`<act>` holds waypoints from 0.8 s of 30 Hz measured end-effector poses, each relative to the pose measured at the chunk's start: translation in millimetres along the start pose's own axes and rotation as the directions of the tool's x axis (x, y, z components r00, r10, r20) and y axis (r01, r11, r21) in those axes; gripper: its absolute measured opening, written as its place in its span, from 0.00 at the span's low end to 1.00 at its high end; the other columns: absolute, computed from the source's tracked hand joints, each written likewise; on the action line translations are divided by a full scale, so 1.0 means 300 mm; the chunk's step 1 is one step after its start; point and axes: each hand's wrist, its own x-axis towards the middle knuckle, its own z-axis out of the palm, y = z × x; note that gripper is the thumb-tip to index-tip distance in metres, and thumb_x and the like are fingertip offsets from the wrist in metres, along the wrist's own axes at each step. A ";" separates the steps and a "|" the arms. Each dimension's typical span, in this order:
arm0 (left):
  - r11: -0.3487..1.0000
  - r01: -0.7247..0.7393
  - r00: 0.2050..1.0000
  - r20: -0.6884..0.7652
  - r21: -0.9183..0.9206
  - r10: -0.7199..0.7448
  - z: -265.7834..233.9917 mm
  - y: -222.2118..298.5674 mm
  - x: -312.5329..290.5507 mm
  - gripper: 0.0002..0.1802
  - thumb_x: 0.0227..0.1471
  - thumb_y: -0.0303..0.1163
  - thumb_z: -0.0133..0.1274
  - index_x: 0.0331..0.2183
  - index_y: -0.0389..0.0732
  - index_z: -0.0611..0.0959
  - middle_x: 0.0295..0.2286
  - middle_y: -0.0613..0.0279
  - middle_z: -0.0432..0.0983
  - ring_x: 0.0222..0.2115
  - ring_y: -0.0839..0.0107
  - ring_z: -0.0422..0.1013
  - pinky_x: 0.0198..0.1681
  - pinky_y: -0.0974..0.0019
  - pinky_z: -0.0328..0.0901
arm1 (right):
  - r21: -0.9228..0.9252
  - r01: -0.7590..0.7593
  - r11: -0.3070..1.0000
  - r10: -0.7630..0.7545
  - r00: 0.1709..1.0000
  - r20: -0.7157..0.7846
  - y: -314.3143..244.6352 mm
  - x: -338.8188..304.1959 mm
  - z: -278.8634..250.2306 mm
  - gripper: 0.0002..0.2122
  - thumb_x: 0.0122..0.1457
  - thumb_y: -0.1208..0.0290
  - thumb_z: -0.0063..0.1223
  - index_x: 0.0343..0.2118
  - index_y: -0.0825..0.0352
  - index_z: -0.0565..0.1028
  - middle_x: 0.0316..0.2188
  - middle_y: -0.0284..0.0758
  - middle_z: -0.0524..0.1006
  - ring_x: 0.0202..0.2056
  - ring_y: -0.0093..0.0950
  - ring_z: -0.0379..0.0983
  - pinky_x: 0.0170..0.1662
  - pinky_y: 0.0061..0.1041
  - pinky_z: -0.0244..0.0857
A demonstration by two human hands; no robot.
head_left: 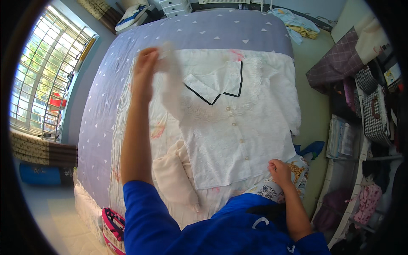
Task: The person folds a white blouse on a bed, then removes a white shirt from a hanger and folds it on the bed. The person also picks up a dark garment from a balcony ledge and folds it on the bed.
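A person in a blue short-sleeved top [170,233] works over a bed, the right hand [279,172] curled at the lower hem of a white, lace-trimmed fabric blouse [214,148]; whether that grip pinches cloth cannot be told. Beside the hem lies a softly rumpled beige cloth [172,170]. The blouse spreads flat, front up, its textured body closed by round, pearl-like buttons [234,124] below a scalloped lace yoke and a pointed white collar [231,80] edged in black. Farther up, the left hand [145,63], blurred, grips and lifts the sleeve side. The garment looks light, limp and quick to crease, its lace likely prone to snags; shoulder seams, cuffs and hem offer the safest hold. Beneath are a pale floral quilt [165,138] and a purple-grey sheet [102,114] patterned with white triangles.
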 end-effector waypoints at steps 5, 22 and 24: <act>0.974 0.220 0.974 0.051 0.046 -0.222 0.113 -0.236 -0.053 0.32 0.55 0.41 0.53 0.59 0.42 0.65 0.54 0.57 0.67 0.51 0.67 0.65 0.56 0.63 0.55 | 0.030 -0.027 0.999 0.028 0.999 -0.023 0.013 -0.012 -0.008 0.10 0.49 0.72 0.61 0.36 0.66 0.77 0.31 0.37 0.79 0.31 0.33 0.78 0.35 0.30 0.70; 0.166 0.062 0.953 -0.009 0.984 -0.302 0.046 -0.748 -0.514 0.36 0.49 0.50 0.57 0.58 0.52 0.68 0.60 0.54 0.57 0.59 0.54 0.55 0.58 0.46 0.51 | 0.037 -0.066 0.997 0.065 0.997 0.028 -0.008 0.032 -0.020 0.09 0.51 0.71 0.59 0.36 0.65 0.77 0.30 0.36 0.80 0.31 0.32 0.78 0.35 0.29 0.70; 0.118 0.119 0.856 -0.042 0.986 -0.516 0.051 -0.788 -0.506 0.41 0.45 0.58 0.56 0.58 0.54 0.68 0.62 0.53 0.53 0.61 0.54 0.53 0.57 0.39 0.50 | 0.030 -0.077 0.997 0.076 0.997 0.025 -0.007 0.042 -0.030 0.09 0.51 0.71 0.59 0.36 0.65 0.77 0.30 0.36 0.80 0.31 0.32 0.78 0.35 0.29 0.70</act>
